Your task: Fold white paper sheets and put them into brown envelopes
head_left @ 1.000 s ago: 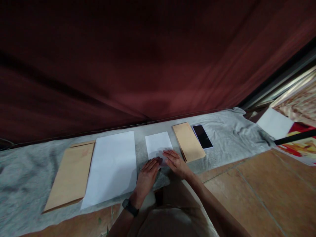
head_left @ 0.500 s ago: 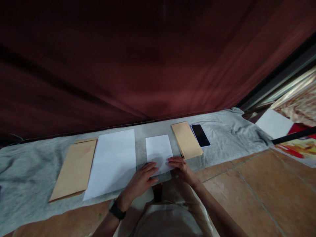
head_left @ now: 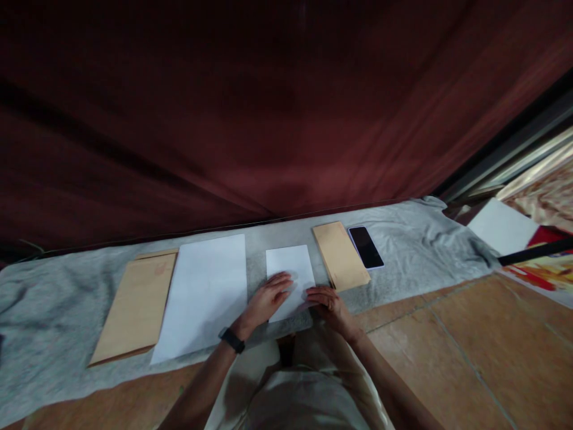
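The head view looks down on a grey cloth (head_left: pixel 403 239) spread along the floor in front of a dark red curtain (head_left: pixel 268 119).

In the middle of the cloth lies a small folded white sheet (head_left: pixel 290 263). The left hand (head_left: pixel 266 298) rests flat on the sheet's left half, fingers stretched out toward its middle, gripping nothing. A dark wristband (head_left: pixel 231 340) sits on that wrist. The right hand (head_left: pixel 329 301) lies at the sheet's near right corner, fingers loosely curved and pressing down on the paper's edge; whether it pinches the corner cannot be told.

Just left of the small sheet, apart from it by a narrow strip of cloth, lies a large white sheet (head_left: pixel 203 292), flat and unfolded. Left of that, with its right edge tucked under the large sheet, lies a large brown envelope (head_left: pixel 136 307).

Right of the small sheet, close to the right hand, sits a smaller brown envelope stack (head_left: pixel 341 255). Touching its far right side is a phone (head_left: pixel 366 247) with a dark screen, face up.

Near and right of the cloth is brown tiled floor (head_left: pixel 470 346). At the far right another white paper (head_left: pixel 504 226) lies off the cloth, with a dark rod (head_left: pixel 535 251) crossing just near it.
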